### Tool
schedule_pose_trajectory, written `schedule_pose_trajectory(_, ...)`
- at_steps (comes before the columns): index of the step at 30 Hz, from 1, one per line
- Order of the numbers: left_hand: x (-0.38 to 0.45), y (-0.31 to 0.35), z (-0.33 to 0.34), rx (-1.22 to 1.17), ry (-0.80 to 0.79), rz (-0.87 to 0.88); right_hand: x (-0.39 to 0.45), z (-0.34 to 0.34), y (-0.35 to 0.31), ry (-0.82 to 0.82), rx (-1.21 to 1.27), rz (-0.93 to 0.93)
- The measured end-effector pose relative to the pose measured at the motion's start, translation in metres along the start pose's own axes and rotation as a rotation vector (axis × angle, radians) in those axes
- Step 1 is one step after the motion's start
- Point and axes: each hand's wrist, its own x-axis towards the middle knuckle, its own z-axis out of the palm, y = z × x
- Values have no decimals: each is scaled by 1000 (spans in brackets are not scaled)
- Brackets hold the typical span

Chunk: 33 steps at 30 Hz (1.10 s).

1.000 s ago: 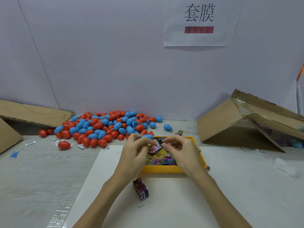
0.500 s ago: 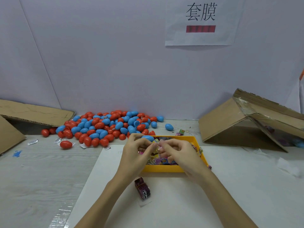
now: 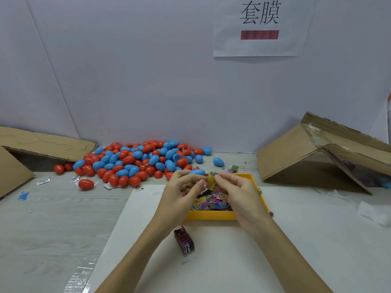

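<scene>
Head view: over the yellow tray (image 3: 209, 215), left hand (image 3: 179, 195) and right hand (image 3: 241, 195) have come up since a second ago. Both now pinch a small yellow packet (image 3: 211, 180) clear of the heap, so it looks picked and ready to work on.

Bare forearms (image 3: 135, 250), left hand (image 3: 182, 194), right hand (image 3: 240, 193).

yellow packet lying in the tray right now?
No, the left hand and right hand pinch the yellow packet between them, lifted above the yellow tray.
</scene>
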Motion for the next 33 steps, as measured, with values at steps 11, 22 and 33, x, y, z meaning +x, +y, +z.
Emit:
schedule_pose_trajectory(11, 0, -4, -1, -30, -50, 19, 5, -9, 2, 141, -538, -358)
schedule_pose_trajectory(22, 0, -7, -2, 38, -64, -12, 0, -7, -2, 105, -611, -375)
schedule_pose_trajectory(33, 0, -8, 0, 54, -94, 13, -3, -3, -1, 6, -516, -300)
